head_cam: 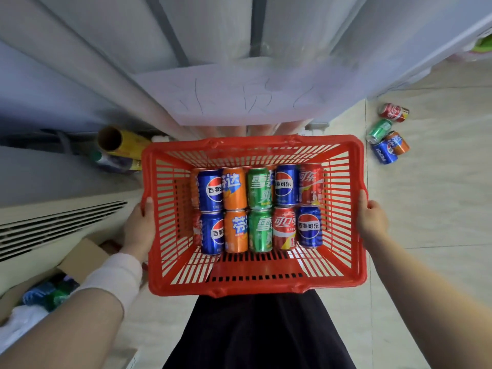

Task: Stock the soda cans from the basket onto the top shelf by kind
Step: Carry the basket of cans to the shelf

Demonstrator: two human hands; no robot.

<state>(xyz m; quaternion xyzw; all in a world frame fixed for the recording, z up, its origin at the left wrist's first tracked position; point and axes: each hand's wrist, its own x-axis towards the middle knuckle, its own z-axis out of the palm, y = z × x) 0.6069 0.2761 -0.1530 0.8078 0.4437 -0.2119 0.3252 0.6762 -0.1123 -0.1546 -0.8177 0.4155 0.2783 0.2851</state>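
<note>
I hold the red basket (255, 284) by its two short sides, in front of me. My left hand (138, 230) grips the rim at 9 o'clock, thumb over the top edge, the fingers wrapped under it and out of sight. My right hand (371, 218) grips the rim at 3 o'clock the same way. The soda cans (260, 230) lie on their sides on the basket's bottom in two touching rows: blue, orange, green, blue, red in the far row; blue, orange, green, red, blue in the near one (two more peek out at the left end, half hidden). At 12 o'clock stands the grey shelf unit (80, 75), with a handwritten paper sheet (239, 99) on it. At 2 o'clock four loose cans (380, 130) lie on the tiled floor (439, 209). A roll of wrap (119, 142) lies at 10 o'clock.
</note>
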